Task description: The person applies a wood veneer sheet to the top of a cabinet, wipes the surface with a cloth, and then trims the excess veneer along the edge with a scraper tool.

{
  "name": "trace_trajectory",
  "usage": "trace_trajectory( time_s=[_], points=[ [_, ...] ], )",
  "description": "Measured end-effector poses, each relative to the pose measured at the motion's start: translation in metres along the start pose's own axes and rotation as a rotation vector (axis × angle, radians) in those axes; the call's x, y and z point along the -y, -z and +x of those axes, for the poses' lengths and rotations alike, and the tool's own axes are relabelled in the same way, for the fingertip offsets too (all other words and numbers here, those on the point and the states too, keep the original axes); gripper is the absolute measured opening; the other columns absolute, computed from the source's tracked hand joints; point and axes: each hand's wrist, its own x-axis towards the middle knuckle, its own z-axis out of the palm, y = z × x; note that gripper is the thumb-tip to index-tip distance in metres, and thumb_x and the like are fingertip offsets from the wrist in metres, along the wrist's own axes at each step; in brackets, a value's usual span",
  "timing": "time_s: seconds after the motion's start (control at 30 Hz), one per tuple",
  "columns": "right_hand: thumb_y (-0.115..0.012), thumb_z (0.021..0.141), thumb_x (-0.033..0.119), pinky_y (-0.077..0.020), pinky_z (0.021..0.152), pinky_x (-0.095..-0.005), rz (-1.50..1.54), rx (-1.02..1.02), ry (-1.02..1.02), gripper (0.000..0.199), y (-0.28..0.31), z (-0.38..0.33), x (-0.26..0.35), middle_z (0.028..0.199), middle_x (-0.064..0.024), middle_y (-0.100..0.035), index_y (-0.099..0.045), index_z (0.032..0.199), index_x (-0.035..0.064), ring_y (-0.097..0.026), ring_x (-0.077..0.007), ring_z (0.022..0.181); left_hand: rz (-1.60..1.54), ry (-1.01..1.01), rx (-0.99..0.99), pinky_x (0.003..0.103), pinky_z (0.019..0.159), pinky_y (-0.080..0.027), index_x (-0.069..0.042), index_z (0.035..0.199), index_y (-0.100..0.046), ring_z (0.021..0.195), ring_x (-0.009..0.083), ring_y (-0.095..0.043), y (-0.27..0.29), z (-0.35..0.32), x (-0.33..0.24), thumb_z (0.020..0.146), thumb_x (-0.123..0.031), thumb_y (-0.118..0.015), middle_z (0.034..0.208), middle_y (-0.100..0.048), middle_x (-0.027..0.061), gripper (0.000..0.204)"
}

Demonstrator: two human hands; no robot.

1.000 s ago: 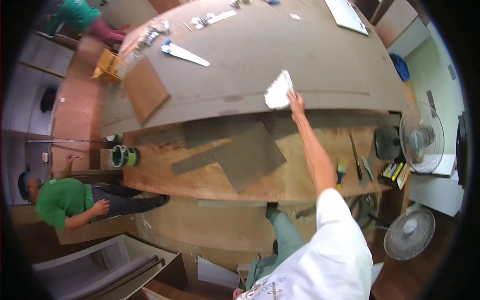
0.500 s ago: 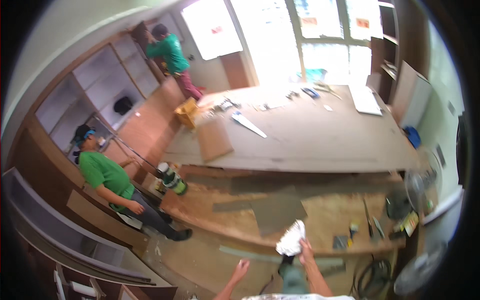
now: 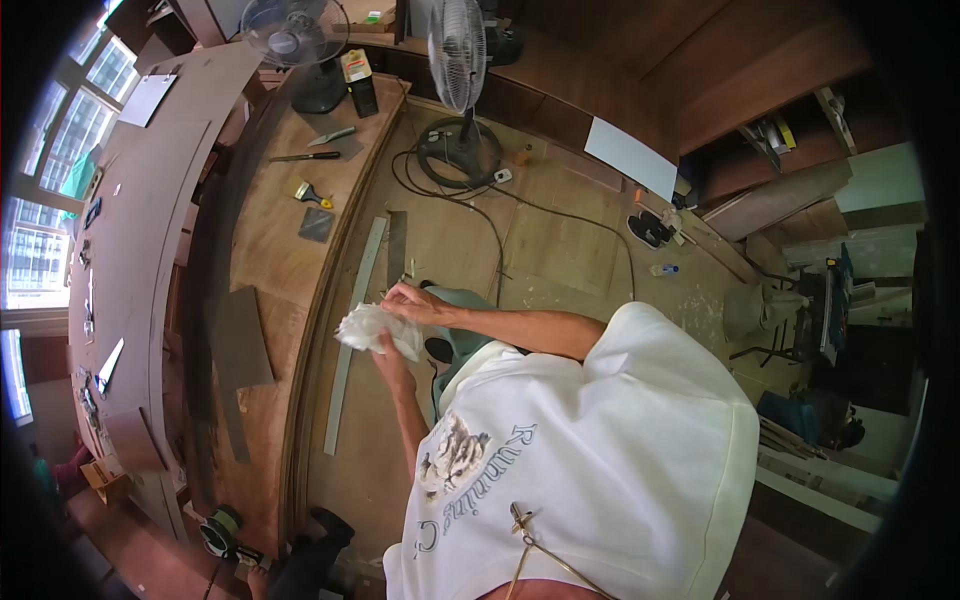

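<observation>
A crumpled white bundle (image 3: 358, 328) is held in front of my body; whether it is thin plastic or cloth I cannot tell. My left hand (image 3: 398, 358) is closed around its lower side. At its upper edge, the bent fingers of my right hand (image 3: 418, 303) press together on the bundle. Beneath both hands lies the floor, with a long pale strip (image 3: 354, 340) on it. Left of them runs a low plywood platform (image 3: 262, 420) bearing a grey sheet (image 3: 240, 338).
A paint brush (image 3: 312, 194), a dark square (image 3: 316, 224) and a long-handled blade (image 3: 305, 156) lie on the platform. Two fans (image 3: 458, 55) stand ahead, with cables (image 3: 500, 240) across the floor. A large table (image 3: 170, 220) is farther left. At lower left shows a co-worker's hand (image 3: 258, 582).
My view has swung right and downward. The bundle, earlier in my right hand alone, is now between both hands. My left hand, earlier apart from it, has come onto it.
</observation>
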Motion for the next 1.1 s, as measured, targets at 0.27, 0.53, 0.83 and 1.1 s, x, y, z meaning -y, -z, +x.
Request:
trace_trajectory(
  time_s=[0.27, 0.53, 0.83, 1.1],
  points=[
    [-0.052, 0.091, 0.055, -0.0467, 0.082, -0.0297, 0.770, -0.020, -0.183, 0.055, 0.113, -0.052, -0.012, 0.107, -0.0036, -0.059, -0.055, 0.120, 0.0088, -0.056, -0.0158, 0.095, 0.605, 0.043, 0.674, 0.036, 0.073, -0.043, 0.007, 0.107, -0.055, 0.083, 0.0225, -0.053, -0.133, 0.007, 0.002, 0.088, -0.034, -0.061, 0.092, -0.058, 0.0145, 0.045],
    [-0.057, 0.090, 0.047, -0.0548, 0.080, -0.0358, 1.173, -0.281, -0.054, 0.050, 0.405, -0.144, -0.058, 0.101, -0.0092, -0.067, -0.059, 0.118, 0.0056, -0.066, -0.0210, 0.088, 0.256, 0.127, 0.869, 0.035, 0.085, -0.044, 0.005, 0.132, -0.046, 0.102, 0.0186, -0.056, -0.413, 0.050, 0.083, 0.092, -0.042, -0.057, 0.107, -0.062, 0.0129, 0.063],
    [-0.061, 0.088, 0.046, -0.0543, 0.067, -0.0367, 1.085, -0.884, -0.147, 0.043, 0.765, -0.288, -0.141, 0.091, -0.0063, -0.067, -0.062, 0.110, 0.0091, -0.064, -0.0208, 0.073, 0.623, 0.122, 0.719, 0.025, 0.069, -0.041, -0.006, 0.136, -0.049, 0.077, 0.0069, -0.045, -0.621, 0.105, 0.193, 0.092, -0.028, -0.061, 0.088, -0.054, -0.0032, 0.050],
    [-0.063, 0.089, 0.041, -0.0508, 0.069, -0.0346, 0.521, -1.367, -0.105, 0.049, 1.023, -0.287, -0.192, 0.101, -0.0103, -0.058, -0.050, 0.119, 0.0052, -0.058, -0.0208, 0.086, 0.651, 0.116, 0.638, 0.026, 0.074, -0.044, -0.008, 0.133, -0.049, 0.082, 0.0101, -0.051, -0.755, 0.221, 0.233, 0.095, -0.023, -0.059, 0.097, -0.060, 0.0020, 0.042]
  ],
)
